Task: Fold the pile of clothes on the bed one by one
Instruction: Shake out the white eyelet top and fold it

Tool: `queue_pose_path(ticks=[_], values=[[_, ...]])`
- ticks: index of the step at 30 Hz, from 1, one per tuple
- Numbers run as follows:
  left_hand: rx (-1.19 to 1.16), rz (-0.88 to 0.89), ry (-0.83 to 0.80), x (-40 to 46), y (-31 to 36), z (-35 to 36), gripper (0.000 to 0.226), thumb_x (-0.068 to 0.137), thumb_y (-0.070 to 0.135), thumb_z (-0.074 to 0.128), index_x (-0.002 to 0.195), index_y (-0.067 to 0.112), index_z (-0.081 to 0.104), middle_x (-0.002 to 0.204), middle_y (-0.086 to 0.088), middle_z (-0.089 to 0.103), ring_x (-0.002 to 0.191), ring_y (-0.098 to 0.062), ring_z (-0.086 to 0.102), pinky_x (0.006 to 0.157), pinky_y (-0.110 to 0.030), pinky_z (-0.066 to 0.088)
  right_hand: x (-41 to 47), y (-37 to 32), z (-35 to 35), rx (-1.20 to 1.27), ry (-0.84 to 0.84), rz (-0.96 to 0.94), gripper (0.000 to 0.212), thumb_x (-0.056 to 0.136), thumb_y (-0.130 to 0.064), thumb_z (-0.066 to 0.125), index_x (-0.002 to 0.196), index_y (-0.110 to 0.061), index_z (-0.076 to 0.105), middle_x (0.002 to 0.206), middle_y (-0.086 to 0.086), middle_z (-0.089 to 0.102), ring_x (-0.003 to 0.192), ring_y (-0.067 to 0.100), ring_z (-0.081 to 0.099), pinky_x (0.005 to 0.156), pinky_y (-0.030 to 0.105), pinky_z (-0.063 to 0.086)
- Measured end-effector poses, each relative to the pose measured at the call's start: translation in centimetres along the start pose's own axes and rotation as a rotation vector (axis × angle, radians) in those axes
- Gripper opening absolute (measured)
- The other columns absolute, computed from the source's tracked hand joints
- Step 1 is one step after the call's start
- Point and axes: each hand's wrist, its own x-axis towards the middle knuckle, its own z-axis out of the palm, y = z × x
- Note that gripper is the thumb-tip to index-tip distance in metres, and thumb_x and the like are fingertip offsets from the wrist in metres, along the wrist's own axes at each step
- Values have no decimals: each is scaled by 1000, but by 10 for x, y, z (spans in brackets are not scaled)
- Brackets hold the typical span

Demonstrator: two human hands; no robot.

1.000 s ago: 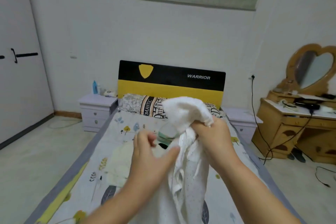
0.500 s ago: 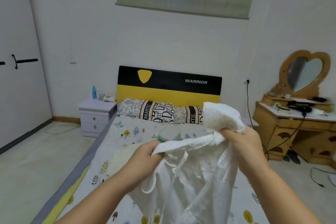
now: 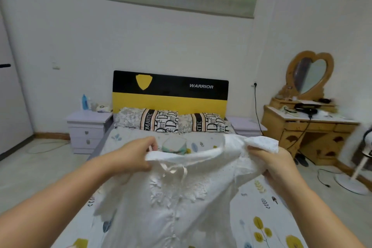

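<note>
Both hands up in front, well apart, each clamped on cloth: left hand [image 3: 130,156] pinching the top edge of the white blouse [image 3: 177,203] at about 9 o'clock of the neckline, right hand [image 3: 275,164] bunched round the shoulder and sleeve at about 3 o'clock. Held in the air over the bed [image 3: 267,213], front facing the camera, neckline stretched between the two grips, body hanging down toward 6 o'clock and off the bottom of the view; whether the hem touches the sheet cannot be told.

Looks thin and light: sags between the grips, wrinkles freely, no stiffness anywhere. Probably easy to shake flat but quick to collapse or twist if one side is let go. Lace panel on the chest and thin ribbon ties [image 3: 175,171] at the collar look delicate, so better not tugged; ties likely to tangle or get trapped in a fold. Small buttons down the front, best kept facing the sheet when laid down.

Best hold judged to be the two shoulder seams, one per hand, level with each other. Right grip at present gathers much loose sleeve, so worth shifting to the seam itself.

Something small and folded, greenish [image 3: 174,145], lies on the bed at 12 o'clock beyond the neckline, near the pillows [image 3: 169,121]
</note>
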Motion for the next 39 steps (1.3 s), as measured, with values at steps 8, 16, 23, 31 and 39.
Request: queue_pose_path(ticks=[8, 16, 23, 31, 39], values=[[7, -73, 131, -22, -55, -1, 28, 82, 10, 64, 58, 22, 58, 59, 4, 59, 67, -14, 57, 52, -16, 32, -4, 7, -24, -206, 25, -86, 14, 74, -11, 75, 72, -22, 67, 80, 0, 69, 79, 19, 64, 66, 34, 55], [-692, -219, 230, -42, -25, -8, 20, 86, 32, 63, 78, 17, 74, 75, -10, 73, 69, -26, 69, 59, -32, 51, -23, 2, -52, -279, -255, 77, 25, 72, 15, 54, 83, -7, 60, 78, 12, 57, 64, 21, 52, 51, 29, 41], [-693, -165, -96, -65, -9, -34, 26, 65, 30, 74, 85, 13, 72, 90, -22, 71, 72, -29, 68, 60, -31, 54, -56, -14, -73, -195, -465, 189, 13, 70, -22, 70, 78, -12, 66, 71, 7, 63, 57, 17, 61, 44, 25, 47], [-832, -166, -115, -52, -29, 0, 7, 77, 18, 67, 78, 15, 73, 78, -6, 73, 64, -15, 67, 53, -20, 51, -30, 12, -67, -133, -367, 201, 14, 64, 4, 66, 69, -8, 64, 65, 15, 66, 52, 23, 64, 47, 31, 54], [-374, -303, 17, -9, -98, 161, 35, 82, 8, 65, 53, 18, 49, 53, 9, 45, 47, 2, 42, 49, -16, 29, 5, 194, -33, -322, -234, 350, 15, 78, 7, 60, 79, -7, 62, 81, 14, 65, 75, 28, 60, 66, 33, 47]])
